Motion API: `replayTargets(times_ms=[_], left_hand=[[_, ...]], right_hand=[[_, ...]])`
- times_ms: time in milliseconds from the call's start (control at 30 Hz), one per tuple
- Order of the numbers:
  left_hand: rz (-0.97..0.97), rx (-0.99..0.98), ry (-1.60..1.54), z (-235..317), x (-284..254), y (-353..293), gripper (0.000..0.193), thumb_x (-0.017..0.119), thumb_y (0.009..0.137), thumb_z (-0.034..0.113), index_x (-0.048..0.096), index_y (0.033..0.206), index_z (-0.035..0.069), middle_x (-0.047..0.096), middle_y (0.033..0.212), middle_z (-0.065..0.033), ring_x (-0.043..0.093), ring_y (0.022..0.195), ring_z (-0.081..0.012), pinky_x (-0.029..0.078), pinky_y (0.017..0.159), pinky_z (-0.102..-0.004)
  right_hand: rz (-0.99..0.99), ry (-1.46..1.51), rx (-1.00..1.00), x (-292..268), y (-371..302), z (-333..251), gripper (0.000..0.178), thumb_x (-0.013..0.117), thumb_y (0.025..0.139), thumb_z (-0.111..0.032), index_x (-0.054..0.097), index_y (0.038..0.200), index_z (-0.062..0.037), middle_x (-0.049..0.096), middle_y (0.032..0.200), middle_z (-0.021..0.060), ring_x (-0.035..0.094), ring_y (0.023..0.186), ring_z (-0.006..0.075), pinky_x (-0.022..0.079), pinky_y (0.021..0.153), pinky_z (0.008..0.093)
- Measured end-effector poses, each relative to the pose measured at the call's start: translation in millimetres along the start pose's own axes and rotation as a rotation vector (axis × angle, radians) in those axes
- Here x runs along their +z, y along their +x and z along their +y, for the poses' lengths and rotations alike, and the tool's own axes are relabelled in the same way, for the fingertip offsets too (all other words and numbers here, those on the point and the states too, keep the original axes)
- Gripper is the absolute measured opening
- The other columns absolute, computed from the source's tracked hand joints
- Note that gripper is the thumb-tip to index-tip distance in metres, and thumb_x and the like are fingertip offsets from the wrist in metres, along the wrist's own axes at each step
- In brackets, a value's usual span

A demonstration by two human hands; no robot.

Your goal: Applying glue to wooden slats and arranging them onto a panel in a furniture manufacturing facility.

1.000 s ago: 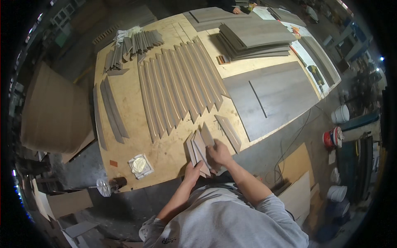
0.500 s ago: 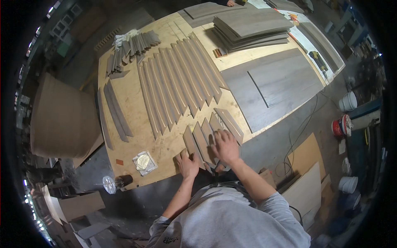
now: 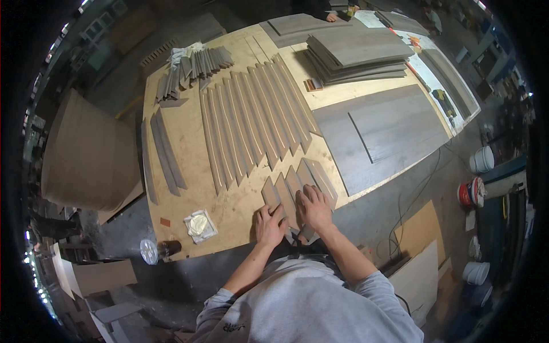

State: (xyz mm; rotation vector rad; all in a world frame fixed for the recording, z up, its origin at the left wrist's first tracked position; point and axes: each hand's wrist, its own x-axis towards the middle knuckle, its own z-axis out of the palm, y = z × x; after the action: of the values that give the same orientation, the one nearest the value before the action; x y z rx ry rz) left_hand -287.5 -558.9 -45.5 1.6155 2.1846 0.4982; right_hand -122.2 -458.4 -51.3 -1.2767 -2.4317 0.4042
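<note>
At the near edge of the worktable lies a row of short grey-brown wood strips (image 3: 290, 183) with slanted ends, side by side. My left hand (image 3: 271, 227) is at the left end of this row, its bent fingers and thumb around the near part of the leftmost strip. Over the strips on the right rests my right hand (image 3: 315, 212), fingers stretched and slightly apart on their faces. The near ends are partly hidden beneath my hands. Just beyond, longer grey strips (image 3: 251, 120) with pale edges lie in a wide row.
Stacked grey panels (image 3: 360, 48) stand at the far right. Nearer lies a large panel (image 3: 382, 137) with a thin dark strip on it. A white square container (image 3: 200, 225) and a dark jar (image 3: 169, 248) are near the left front edge. Another person's hand (image 3: 331, 18) shows at the far edge.
My left hand has moved right, closer to my right hand, and the short strips beneath look more closely packed. The whole view has shifted slightly.
</note>
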Motion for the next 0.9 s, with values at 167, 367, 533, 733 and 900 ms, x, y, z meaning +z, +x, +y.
replayTargets(times_ms=[167,367,533,733,900], left_hand=[[-0.011,0.059,-0.05,0,1,7,0.055,0.075,0.085,0.027,0.061,0.137,0.013,0.047,0.131,-0.0203,0.047,0.122,-0.042,0.045,0.1,-0.0483],[-0.147,0.12,-0.151,-4,-10,31,0.049,0.073,0.089,0.027,0.061,0.135,0.017,0.048,0.135,-0.0141,0.054,0.12,-0.0364,0.05,0.096,-0.0476],[0.02,0.017,-0.396,-42,-37,54,0.036,0.073,0.089,0.024,0.068,0.124,0.016,0.055,0.128,-0.0083,0.061,0.109,-0.0278,0.054,0.09,-0.0404],[0.445,-0.04,-0.406,-98,-114,227,0.03,0.072,0.088,0.018,0.069,0.117,0.011,0.059,0.12,-0.0094,0.061,0.107,-0.029,0.051,0.092,-0.0391],[0.561,-0.175,-0.321,-225,-190,387,0.03,0.07,0.088,0.017,0.067,0.116,0.009,0.058,0.122,-0.0126,0.057,0.117,-0.0323,0.048,0.099,-0.0411]], right_hand=[[-0.008,0.044,0.0,-4,3,9,0.046,0.069,0.085,-0.023,0.061,0.13,-0.0148,0.052,0.142,0.0112,0.045,0.135,0.0334,0.038,0.11,0.048],[-0.069,-0.04,0.071,-14,12,3,0.05,0.071,0.081,-0.021,0.061,0.13,-0.0137,0.052,0.143,0.0132,0.045,0.135,0.0361,0.036,0.113,0.0492],[-0.044,0.029,0.184,-25,24,-22,0.049,0.072,0.082,-0.02,0.062,0.129,-0.0129,0.055,0.138,0.0139,0.046,0.133,0.0398,0.038,0.11,0.0522],[-0.033,0.125,0.211,-13,33,-53,0.045,0.071,0.085,-0.017,0.061,0.128,-0.0069,0.058,0.132,0.015,0.049,0.128,0.0423,0.04,0.105,0.0534],[-0.023,0.227,0.271,-5,66,-87,0.04,0.069,0.087,-0.016,0.063,0.125,-0.0037,0.06,0.126,0.0184,0.051,0.123,0.0438,0.041,0.104,0.0539]])
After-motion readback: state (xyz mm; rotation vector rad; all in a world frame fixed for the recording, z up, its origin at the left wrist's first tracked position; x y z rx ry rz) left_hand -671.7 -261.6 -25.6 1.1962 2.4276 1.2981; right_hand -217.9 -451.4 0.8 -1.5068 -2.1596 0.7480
